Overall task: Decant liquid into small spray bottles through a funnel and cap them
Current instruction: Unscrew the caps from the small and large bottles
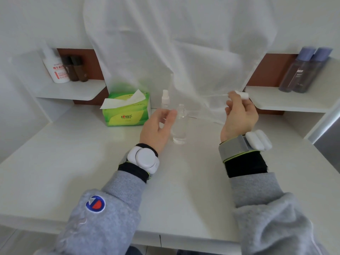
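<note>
A small clear bottle (pixel 180 124) stands uncapped on the white table (pixel 73 162), with clear liquid inside. My left hand (pixel 158 127) is just to its left, fingers apart and curved toward it, thumb tip near the bottle's neck; whether it touches is unclear. My right hand (pixel 239 115) is raised to the right of the bottle and pinches a white spray-pump cap (pixel 242 94), whose thin dip tube points left. A second small spray bottle (pixel 165 99), capped, stands behind the open one. No funnel is visible.
A green tissue pack (pixel 127 109) lies behind my left hand. White sheeting (pixel 174 52) hangs down the back wall onto the table. The left shelf holds a white bottle (pixel 56 69) and two brown ones; the right shelf (pixel 287 100) holds two dark bottles with blue caps.
</note>
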The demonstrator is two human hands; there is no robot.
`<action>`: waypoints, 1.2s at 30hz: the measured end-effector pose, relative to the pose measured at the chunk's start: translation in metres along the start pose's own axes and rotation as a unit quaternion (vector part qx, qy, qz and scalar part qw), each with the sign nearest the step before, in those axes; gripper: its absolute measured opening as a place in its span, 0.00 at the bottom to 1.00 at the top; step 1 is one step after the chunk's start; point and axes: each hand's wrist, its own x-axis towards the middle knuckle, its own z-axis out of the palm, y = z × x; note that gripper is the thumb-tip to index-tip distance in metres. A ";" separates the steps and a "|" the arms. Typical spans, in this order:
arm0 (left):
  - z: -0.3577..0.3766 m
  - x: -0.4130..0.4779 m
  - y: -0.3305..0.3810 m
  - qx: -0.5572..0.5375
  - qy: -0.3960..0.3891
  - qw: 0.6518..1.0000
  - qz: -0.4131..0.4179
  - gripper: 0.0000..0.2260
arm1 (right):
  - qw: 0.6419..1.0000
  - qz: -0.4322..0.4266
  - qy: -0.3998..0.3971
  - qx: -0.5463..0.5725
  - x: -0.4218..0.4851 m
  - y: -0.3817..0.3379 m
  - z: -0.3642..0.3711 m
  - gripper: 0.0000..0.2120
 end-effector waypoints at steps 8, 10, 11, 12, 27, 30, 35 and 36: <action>-0.003 0.014 -0.012 -0.031 0.144 0.988 -0.053 0.07 | 0.911 -0.092 -0.150 -0.373 -0.012 0.026 -0.001 0.09; -0.001 0.015 -0.018 -0.004 0.124 0.991 -0.053 0.09 | 0.875 -0.137 -0.175 -0.430 -0.016 0.034 -0.002 0.07; 0.000 0.015 -0.020 0.007 0.111 0.992 -0.054 0.12 | 0.860 -0.153 -0.192 -0.448 -0.017 0.037 -0.003 0.07; 0.000 0.015 -0.020 0.019 0.097 0.994 -0.056 0.14 | 0.846 -0.160 -0.217 -0.460 -0.018 0.037 -0.004 0.07; 0.009 0.031 -0.023 0.160 0.019 0.984 -0.078 0.21 | 0.690 -0.090 -0.339 -0.633 -0.017 0.025 -0.015 0.15; 0.011 0.036 -0.024 0.178 0.014 0.981 -0.077 0.21 | 0.679 -0.085 -0.345 -0.642 -0.016 0.027 -0.016 0.14; 0.015 0.044 -0.027 0.172 0.013 0.982 -0.075 0.20 | 0.678 -0.090 -0.345 -0.642 -0.016 0.028 -0.015 0.15; 0.015 0.045 -0.028 0.170 0.013 0.983 -0.074 0.19 | 0.678 -0.095 -0.344 -0.642 -0.017 0.028 -0.014 0.14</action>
